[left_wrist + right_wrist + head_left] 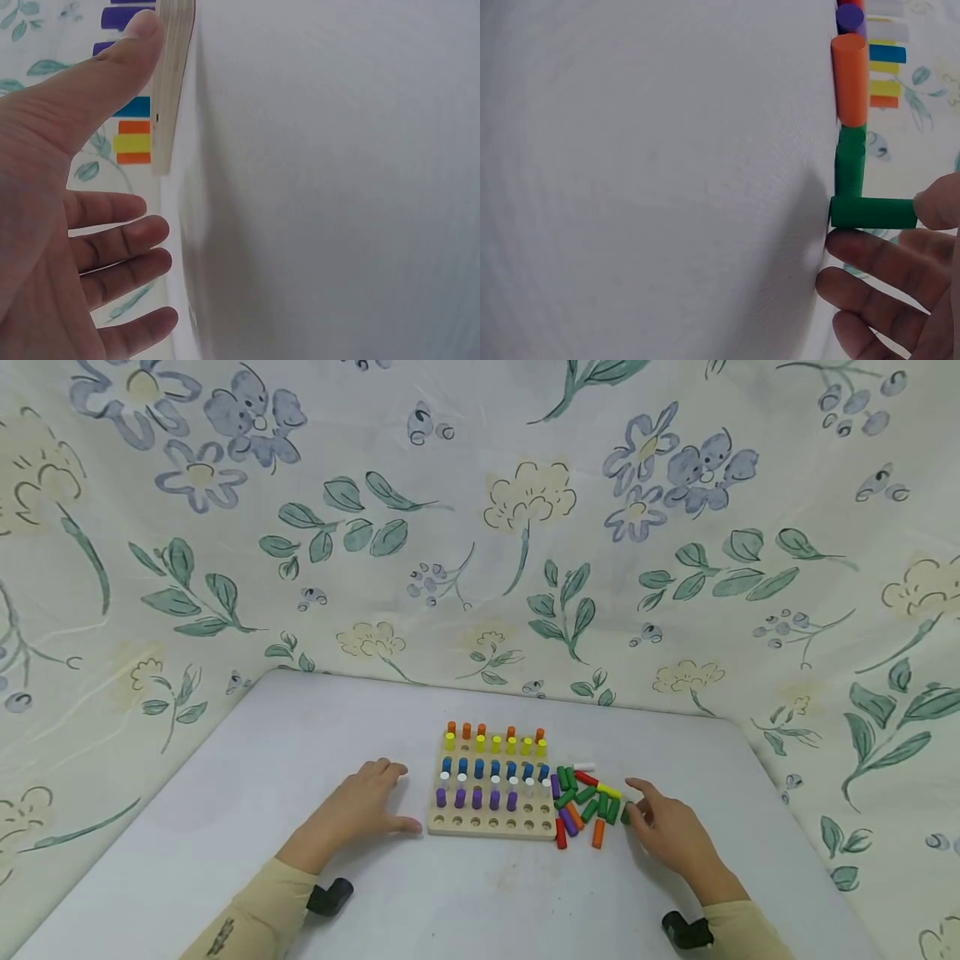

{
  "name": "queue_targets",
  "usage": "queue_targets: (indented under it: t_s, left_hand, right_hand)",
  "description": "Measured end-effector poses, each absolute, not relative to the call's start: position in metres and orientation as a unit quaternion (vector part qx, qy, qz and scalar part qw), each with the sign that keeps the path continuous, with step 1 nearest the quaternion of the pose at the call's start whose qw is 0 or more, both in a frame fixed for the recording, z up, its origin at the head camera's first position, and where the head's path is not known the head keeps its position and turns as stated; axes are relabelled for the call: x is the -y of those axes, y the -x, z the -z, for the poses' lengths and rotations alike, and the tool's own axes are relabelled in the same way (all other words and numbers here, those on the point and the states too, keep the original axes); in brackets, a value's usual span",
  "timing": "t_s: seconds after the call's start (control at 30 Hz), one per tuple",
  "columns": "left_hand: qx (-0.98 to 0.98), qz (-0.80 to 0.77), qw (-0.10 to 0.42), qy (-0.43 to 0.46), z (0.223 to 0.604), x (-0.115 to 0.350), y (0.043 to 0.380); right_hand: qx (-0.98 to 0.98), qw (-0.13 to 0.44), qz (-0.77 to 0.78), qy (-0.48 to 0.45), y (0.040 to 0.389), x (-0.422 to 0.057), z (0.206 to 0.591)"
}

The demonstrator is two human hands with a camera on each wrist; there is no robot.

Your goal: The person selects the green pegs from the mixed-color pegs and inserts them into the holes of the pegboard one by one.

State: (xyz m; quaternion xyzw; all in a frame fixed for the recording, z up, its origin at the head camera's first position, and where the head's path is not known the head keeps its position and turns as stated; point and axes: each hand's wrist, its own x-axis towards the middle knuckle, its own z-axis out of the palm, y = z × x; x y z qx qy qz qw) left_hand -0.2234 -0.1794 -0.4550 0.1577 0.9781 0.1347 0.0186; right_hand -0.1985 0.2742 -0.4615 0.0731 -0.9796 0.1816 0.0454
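A wooden pegboard (491,829) holds rows of orange, yellow, blue, white and purple pegs, with round holes visible along its front. My left hand (363,806) is beside the board's left edge, fingers spread and thumb pointing at the near corner. In the left wrist view, that thumb overlaps the board's side (171,90). To the right of the board, my right hand (671,831) pinches a green peg (874,213) at the edge of the loose pile. Its thumb meets one end of the peg, with a finger along the side.
Loose pegs in several colours lie right of the board, among them an orange peg (597,834), a red peg (561,833) and a white peg (583,767). The white table (337,718) meets a floral cloth (450,635) at its back and sides.
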Motion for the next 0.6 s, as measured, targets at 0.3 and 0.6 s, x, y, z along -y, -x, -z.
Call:
queue_targets:
  t_s: [0.3, 0.6]
  left_hand:
    - [-0.978, -0.132, 0.035, -0.159, 0.456, 0.169, 0.226]
    - [-0.975, -0.136, 0.037, -0.173, 0.455, 0.165, 0.222]
  right_hand:
    - [0.978, 0.048, -0.186, -0.076, 0.199, -0.275, 0.463]
    - [0.977, 0.054, -0.187, -0.083, 0.197, -0.277, 0.464]
